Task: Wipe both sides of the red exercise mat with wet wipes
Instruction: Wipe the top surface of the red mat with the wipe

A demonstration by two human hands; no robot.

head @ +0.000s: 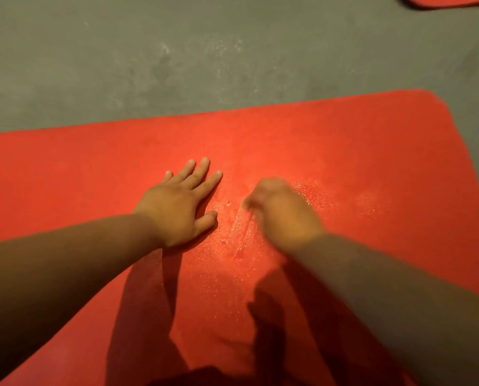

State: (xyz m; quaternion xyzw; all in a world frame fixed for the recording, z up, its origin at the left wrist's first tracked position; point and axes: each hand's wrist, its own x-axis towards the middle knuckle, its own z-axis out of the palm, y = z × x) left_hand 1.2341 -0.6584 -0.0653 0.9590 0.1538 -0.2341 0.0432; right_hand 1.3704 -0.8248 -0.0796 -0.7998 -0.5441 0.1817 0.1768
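red mat (344, 151) lies flat beneath the left hand's (177, 208) spread fingers (202, 169).

Your left hand (177, 207) lies flat, fingers spread, on the red mat (372, 162); just right, your blurred right hand (280, 213) curls beside wet streaks (241, 232). Grey floor (177, 51) lies beyond.

Single head-worn, wide-angle view, looking forward and steeply down from above the person's own forearms, which enter from the two lower corners. The left hand (177, 207) and the right hand (280, 213) lie near the centre of the frame, close to the lens; the right one is motion-blurred. The red mat (344, 151) fills the lower two thirds, its far edge slanting across the frame. Grey floor (149, 51) occupies the upper third. The top right corner clips another red edge (450, 1).
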